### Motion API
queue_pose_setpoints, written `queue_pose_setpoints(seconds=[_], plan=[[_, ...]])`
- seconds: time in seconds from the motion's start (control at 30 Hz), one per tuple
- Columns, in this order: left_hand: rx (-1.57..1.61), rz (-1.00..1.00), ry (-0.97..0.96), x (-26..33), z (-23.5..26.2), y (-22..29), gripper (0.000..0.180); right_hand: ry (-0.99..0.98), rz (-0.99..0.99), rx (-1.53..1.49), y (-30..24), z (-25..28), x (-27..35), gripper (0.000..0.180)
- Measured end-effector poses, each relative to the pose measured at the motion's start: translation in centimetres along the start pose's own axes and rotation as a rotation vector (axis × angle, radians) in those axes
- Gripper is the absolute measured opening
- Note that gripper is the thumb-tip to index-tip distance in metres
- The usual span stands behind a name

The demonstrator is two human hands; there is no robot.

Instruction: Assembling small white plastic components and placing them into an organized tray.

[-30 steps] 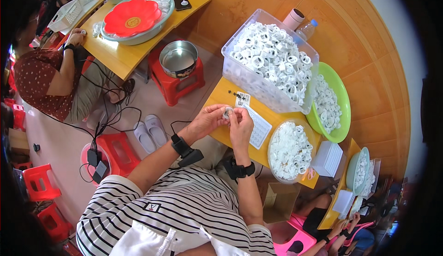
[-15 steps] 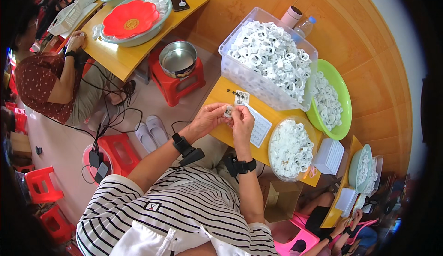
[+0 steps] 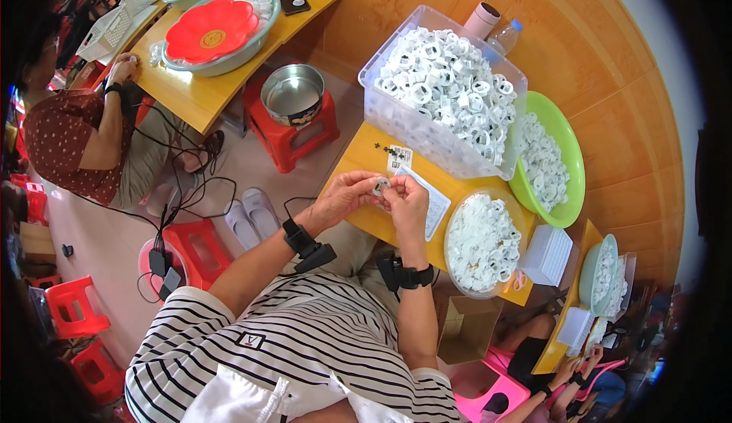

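Note:
Between my two hands, over the near edge of the yellow table [image 3: 354, 159], is a small white ring-shaped plastic part [image 3: 381, 187]. My left hand [image 3: 345, 197] pinches it at its left side with thumb and fingertips. The fingers of my right hand [image 3: 409, 208] are closed on its right side, partly covering it. Just beyond the hands lie a small printed card [image 3: 399, 158] with tiny black pieces [image 3: 387, 150] beside and on it. A white tray with shallow slots [image 3: 433, 208] lies partly behind my right hand.
A clear bin [image 3: 370, 80] heaped with white ring parts stands at the far side. Right of it are a green basin [image 3: 576, 183] and a round clear tub [image 3: 451, 267] of white pieces. A steel pot [image 3: 293, 94] rests on a red stool [image 3: 267, 137]. A co-worker [image 3: 84, 137] sits left.
My right hand has shifted slightly right and its fingers have changed position on the ring part. The part now shows its round face more fully. My left hand has barely moved.

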State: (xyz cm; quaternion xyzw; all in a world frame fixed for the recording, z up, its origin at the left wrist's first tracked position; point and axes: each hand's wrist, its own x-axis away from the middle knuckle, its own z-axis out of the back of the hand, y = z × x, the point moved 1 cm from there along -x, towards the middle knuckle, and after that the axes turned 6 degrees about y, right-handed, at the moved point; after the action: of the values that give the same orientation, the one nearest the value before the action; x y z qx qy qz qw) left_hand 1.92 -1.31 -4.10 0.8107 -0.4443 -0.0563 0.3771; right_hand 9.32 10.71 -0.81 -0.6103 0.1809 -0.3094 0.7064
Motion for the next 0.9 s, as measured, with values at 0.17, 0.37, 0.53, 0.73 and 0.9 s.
queue_pose_setpoints(seconds=[0.17, 0.37, 0.53, 0.73, 0.9], plan=[[-0.030, -0.016, 0.009, -0.2, -0.2, -0.2, 0.022, -0.044, -0.209, -0.205, 0.0, 0.1, -0.2, 0.006], [0.052, -0.029, 0.019, 0.0, 0.1, -0.2, 0.021, -0.002, -0.136, -0.287, -0.1, -0.5, 0.9, 0.006], [0.003, -0.025, -0.037, -0.1, -0.1, 0.2, 0.021, 0.062, 0.037, -0.038, 0.7, -0.5, 0.4, 0.006], [0.002, -0.011, 0.000, -0.4, -0.3, 0.2, 0.021, 0.136, 0.075, -0.007, -0.2, -1.3, 0.6, 0.006], [0.018, -0.003, 0.045, 0.0, -0.1, -0.1, 0.022, 0.198, 0.360, 0.347, -1.3, 0.5, 0.7, 0.008]])
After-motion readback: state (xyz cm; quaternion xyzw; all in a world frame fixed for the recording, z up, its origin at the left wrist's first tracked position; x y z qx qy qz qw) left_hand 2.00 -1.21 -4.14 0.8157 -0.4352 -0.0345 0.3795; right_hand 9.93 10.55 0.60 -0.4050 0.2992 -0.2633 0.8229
